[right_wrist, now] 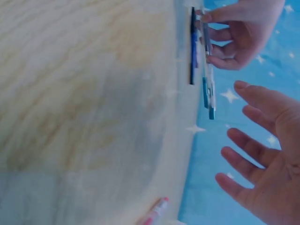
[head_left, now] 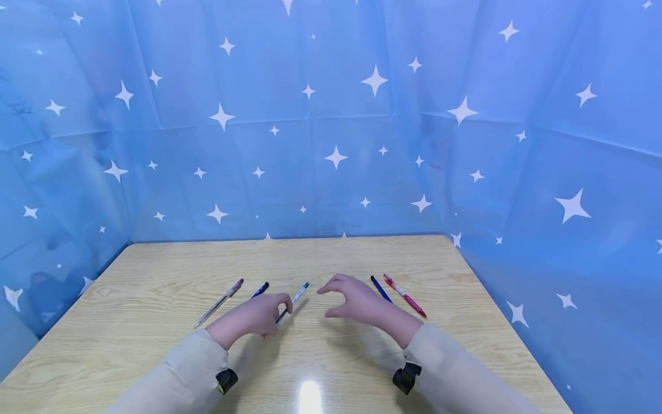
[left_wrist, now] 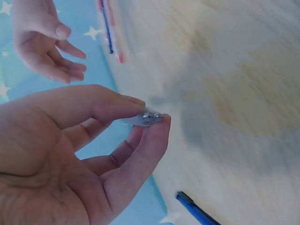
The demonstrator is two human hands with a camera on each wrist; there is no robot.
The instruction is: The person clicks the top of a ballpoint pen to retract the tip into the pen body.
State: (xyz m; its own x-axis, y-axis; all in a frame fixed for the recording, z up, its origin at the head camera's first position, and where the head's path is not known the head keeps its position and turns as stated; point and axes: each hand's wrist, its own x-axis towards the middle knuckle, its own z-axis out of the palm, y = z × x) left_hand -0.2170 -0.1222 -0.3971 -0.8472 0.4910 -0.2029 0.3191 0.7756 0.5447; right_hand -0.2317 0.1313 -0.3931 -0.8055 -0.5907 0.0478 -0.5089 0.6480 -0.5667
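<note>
Between thumb and fingertips, my left hand [head_left: 254, 316] pinches a clear-barrelled pen with a teal end [head_left: 300, 292], raised over the table and pointing forward. Its tip end [left_wrist: 150, 116] faces the camera in the left wrist view. My right hand [head_left: 359, 302] hovers to the right of that pen, fingers spread and loosely bent, holding nothing. Just beyond the left hand lies a blue pen [head_left: 261, 288], partly covered by it. Behind the right hand is another dark blue pen [head_left: 380, 287], its near end hidden.
A clear pen with a purplish end [head_left: 221, 302] lies left of the left hand. On the right, a pink-red pen [head_left: 408, 300] lies beside the dark blue one. The wooden table [head_left: 155, 287] meets a blue star-patterned curtain [head_left: 289, 172] at the back and sides.
</note>
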